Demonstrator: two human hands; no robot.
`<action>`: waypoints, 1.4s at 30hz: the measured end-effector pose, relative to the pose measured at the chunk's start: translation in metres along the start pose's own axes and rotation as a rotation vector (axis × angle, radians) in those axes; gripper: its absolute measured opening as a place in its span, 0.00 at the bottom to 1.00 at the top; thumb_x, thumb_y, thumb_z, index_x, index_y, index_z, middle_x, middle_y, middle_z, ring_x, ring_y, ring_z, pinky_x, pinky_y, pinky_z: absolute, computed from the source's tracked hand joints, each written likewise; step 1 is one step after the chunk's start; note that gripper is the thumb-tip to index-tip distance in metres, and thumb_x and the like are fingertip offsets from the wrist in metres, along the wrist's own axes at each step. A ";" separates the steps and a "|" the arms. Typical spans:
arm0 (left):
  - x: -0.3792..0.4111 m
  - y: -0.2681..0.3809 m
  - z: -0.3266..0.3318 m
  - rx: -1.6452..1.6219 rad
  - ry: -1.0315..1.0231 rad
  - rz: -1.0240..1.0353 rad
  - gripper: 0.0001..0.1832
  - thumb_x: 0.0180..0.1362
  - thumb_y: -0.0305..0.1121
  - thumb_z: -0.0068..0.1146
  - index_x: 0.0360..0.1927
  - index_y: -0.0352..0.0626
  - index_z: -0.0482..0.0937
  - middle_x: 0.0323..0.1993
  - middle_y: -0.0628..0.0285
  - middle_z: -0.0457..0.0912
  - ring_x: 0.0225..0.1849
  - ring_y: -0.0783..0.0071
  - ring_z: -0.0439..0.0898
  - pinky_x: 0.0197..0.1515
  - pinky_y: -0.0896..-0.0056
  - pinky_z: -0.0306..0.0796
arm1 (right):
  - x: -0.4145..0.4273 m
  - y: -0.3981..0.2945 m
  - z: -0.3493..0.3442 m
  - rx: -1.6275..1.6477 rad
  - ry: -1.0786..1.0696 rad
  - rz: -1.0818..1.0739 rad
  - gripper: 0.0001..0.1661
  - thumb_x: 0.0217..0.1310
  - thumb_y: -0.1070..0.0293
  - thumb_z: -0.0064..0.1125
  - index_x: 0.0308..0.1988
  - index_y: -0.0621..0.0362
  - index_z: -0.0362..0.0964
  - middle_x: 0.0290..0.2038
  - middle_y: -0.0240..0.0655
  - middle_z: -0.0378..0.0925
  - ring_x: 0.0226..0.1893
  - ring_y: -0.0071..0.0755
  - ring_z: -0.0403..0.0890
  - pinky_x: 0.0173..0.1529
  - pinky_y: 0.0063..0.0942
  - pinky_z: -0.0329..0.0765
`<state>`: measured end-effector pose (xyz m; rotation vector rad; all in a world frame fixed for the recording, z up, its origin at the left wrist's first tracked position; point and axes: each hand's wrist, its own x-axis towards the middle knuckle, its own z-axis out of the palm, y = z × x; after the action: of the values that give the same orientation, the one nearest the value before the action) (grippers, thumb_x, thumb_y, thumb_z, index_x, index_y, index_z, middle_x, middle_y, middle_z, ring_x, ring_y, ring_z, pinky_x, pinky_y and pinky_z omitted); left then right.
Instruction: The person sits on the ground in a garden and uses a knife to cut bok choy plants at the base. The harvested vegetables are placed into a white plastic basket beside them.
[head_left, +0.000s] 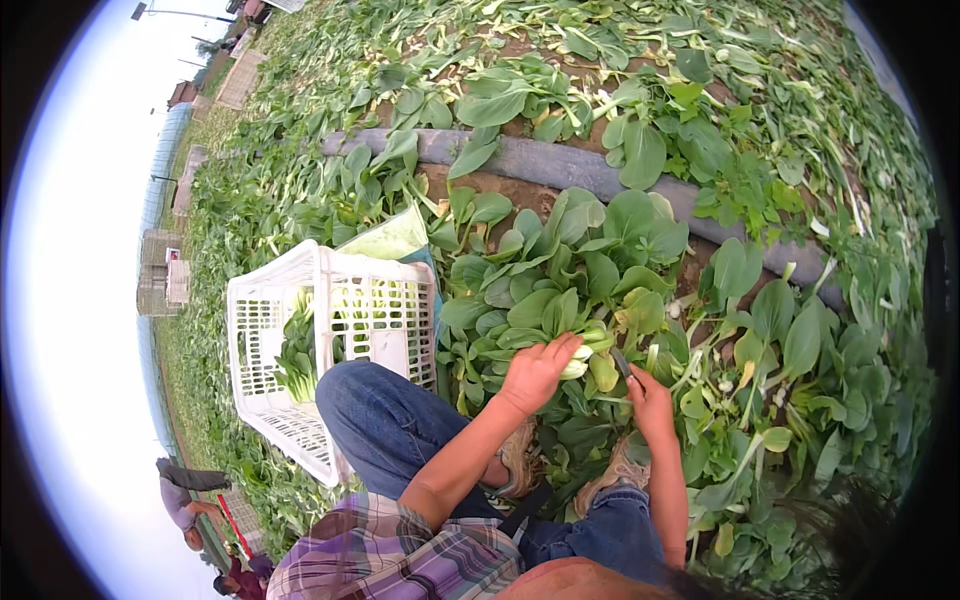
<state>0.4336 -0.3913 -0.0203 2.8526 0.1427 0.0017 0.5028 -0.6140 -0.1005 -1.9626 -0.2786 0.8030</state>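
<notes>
My left hand (534, 369) grips a bok choy head (586, 348) around its pale green stalks, with the cut-looking base towards the right. A small knife (621, 363) is in my right hand (651, 405), its dark blade pointing up beside the bok choy's base. Most of the handle is hidden by my fingers. Yellowing leaves (604, 371) lie between the two hands. Around them grow leafy bok choy plants (555, 262). To the left, beside my knee, a white plastic crate (326, 262) holds several bok choy heads (300, 352).
A flat dark hose (540, 161) crosses the bed beyond the plants. Trimmed leaves (780, 420) litter the soil on the right. A green-and-blue sheet or bag (390, 236) lies behind the crate. Far left, stacked crates (161, 274) and a person (184, 499) are visible.
</notes>
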 end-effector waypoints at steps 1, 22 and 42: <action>-0.002 0.005 -0.007 -0.034 0.015 -0.015 0.33 0.38 0.19 0.56 0.55 0.44 0.71 0.51 0.60 0.78 0.39 0.63 0.81 0.40 0.65 0.76 | -0.003 -0.008 -0.002 0.143 0.024 0.097 0.22 0.61 0.67 0.56 0.55 0.59 0.70 0.37 0.43 0.80 0.24 0.35 0.77 0.29 0.27 0.74; 0.036 0.059 -0.074 -1.251 -0.055 -0.549 0.51 0.40 0.24 0.74 0.67 0.38 0.54 0.57 0.54 0.69 0.54 0.68 0.73 0.57 0.67 0.70 | -0.012 -0.099 -0.064 0.573 0.056 0.183 0.34 0.43 0.51 0.74 0.45 0.61 0.71 0.23 0.24 0.71 0.16 0.15 0.67 0.19 0.18 0.65; 0.025 0.048 -0.025 -1.159 -0.340 -0.639 0.53 0.32 0.28 0.73 0.65 0.34 0.55 0.53 0.55 0.74 0.53 0.69 0.74 0.57 0.69 0.67 | -0.021 -0.084 -0.065 0.480 0.040 0.290 0.19 0.49 0.66 0.70 0.38 0.61 0.70 0.22 0.25 0.73 0.17 0.13 0.68 0.19 0.16 0.66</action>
<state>0.4628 -0.4278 0.0169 1.5371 0.6991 -0.3871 0.5394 -0.6274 0.0008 -1.5760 0.2153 0.9160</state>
